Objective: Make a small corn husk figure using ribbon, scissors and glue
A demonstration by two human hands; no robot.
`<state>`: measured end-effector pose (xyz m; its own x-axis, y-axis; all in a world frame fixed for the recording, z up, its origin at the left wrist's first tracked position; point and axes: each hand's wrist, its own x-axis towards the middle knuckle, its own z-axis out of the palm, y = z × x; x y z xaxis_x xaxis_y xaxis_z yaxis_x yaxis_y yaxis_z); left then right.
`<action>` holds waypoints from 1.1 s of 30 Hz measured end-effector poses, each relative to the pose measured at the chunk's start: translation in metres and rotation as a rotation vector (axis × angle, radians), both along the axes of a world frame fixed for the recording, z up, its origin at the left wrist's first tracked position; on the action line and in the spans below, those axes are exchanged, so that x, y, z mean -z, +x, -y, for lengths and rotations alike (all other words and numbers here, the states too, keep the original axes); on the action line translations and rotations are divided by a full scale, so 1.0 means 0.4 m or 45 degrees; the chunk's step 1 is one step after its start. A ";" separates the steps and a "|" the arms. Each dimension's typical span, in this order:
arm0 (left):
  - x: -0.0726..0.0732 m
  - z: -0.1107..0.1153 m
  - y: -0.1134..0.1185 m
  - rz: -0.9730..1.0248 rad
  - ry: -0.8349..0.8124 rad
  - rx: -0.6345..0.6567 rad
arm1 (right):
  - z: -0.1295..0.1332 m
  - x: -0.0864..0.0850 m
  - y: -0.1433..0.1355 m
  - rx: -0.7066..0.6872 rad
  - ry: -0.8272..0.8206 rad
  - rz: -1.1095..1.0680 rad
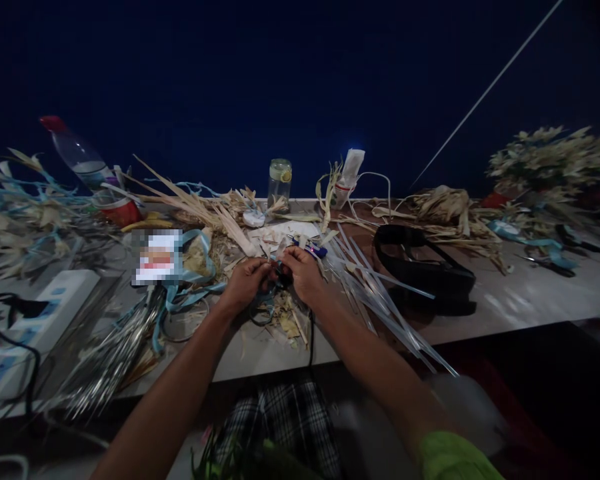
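Note:
Over the middle of the table my left hand (247, 281) and my right hand (304, 268) meet, nearly touching, both with fingers pinched together. Whatever small thing sits between the fingertips is too dark and small to name. Right behind my right hand lies a blue tool (316, 250) with a small red light. Dried husk strips (227, 223) and a white sheet (287, 231) lie beyond the hands, and husk scraps (291, 319) are below them. Light-blue ribbon (207, 257) curls to the left of my left hand.
Long translucent sticks (387, 310) and a black strapped object (425, 270) lie to the right. Thin metal wires (123, 353) and a white power strip (63, 307) are at left. A jar (279, 183), a tilted bottle (80, 157) and a cup (341, 193) stand behind.

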<state>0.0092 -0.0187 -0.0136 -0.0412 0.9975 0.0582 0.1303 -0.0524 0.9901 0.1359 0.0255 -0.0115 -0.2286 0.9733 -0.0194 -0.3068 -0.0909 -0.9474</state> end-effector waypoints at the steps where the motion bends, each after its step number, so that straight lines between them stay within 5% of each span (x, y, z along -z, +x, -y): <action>1: 0.001 0.001 -0.001 -0.038 0.028 -0.002 | 0.000 -0.001 0.000 0.002 -0.001 0.001; 9: -0.001 0.005 0.005 -0.240 0.111 0.028 | 0.007 -0.006 0.000 0.035 0.035 0.084; 23: -0.011 0.007 0.013 0.095 -0.012 0.034 | 0.008 0.006 -0.006 0.019 0.040 0.032; 33: 0.017 -0.002 0.009 0.280 -0.070 0.152 | 0.017 -0.006 -0.004 -0.040 -0.135 -0.073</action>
<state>0.0129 -0.0177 -0.0204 0.0715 0.9974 0.0063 -0.0920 0.0003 0.9958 0.1344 0.0188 -0.0089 -0.2626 0.9589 -0.1078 -0.3554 -0.2000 -0.9131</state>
